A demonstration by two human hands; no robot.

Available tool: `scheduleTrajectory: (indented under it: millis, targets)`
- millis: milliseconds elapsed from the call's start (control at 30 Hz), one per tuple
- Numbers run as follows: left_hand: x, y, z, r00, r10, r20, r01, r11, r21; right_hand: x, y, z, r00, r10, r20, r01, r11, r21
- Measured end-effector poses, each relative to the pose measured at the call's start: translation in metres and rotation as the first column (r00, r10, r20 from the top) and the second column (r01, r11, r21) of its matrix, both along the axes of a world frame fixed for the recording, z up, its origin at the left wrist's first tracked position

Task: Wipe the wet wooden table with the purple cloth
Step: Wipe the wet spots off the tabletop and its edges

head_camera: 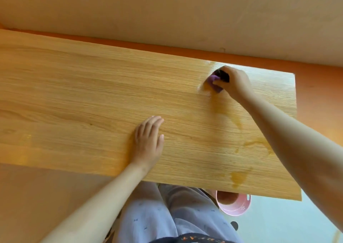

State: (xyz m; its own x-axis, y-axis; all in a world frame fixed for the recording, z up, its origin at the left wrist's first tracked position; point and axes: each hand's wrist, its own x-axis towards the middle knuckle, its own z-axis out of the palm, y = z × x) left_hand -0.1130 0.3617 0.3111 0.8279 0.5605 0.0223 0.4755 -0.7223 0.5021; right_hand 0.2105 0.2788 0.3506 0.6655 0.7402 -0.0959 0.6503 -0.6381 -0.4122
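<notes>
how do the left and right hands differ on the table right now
The left hand lies flat with straight fingers and holds nothing; the right hand curls round the cloth. The left hand rests near the front edge of the table; the right hand reaches toward its far right corner, at a wet patch. Both are bare and over the table.

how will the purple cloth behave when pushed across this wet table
Probably floppy: the purple cloth is bunched up under the right hand, not holding a flat shape. Likely glides easily, since the wooden table looks smooth with wet patches. It may get heavier as it soaks.
</notes>
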Motion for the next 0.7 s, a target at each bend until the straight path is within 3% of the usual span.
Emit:
scheduleTrajectory:
  millis: [67,167,433,533,600,700]
  targets:
    - [0.003,-0.013,-0.003,0.999,0.028,-0.034,-0.028,1.0,0.014,0.002,0.002,0.0,0.998,-0.067,-0.016,0.067,0.998,0.001]
    - [0.006,-0.016,-0.005,0.996,0.044,-0.075,-0.04,0.998,0.057,-0.022,-0.007,-0.001,0.999,-0.039,0.009,0.04,0.999,-0.033]
    - [0.005,-0.015,-0.008,0.996,0.041,-0.085,-0.032,0.995,0.096,-0.177,-0.103,-0.003,0.918,0.317,-0.239,-0.312,0.948,0.061]
    - [0.006,-0.015,-0.007,0.996,0.04,-0.078,-0.032,0.994,0.102,-0.19,-0.114,-0.006,0.873,0.407,-0.269,-0.408,0.911,0.054]
    - [0.006,-0.016,-0.007,0.996,0.044,-0.081,-0.036,0.994,0.104,-0.175,-0.103,-0.007,0.885,0.391,-0.255,-0.394,0.918,0.041]
    - [0.006,-0.016,-0.007,0.995,0.048,-0.086,-0.038,0.993,0.108,-0.142,-0.072,-0.008,0.952,0.246,-0.18,-0.238,0.969,0.064]
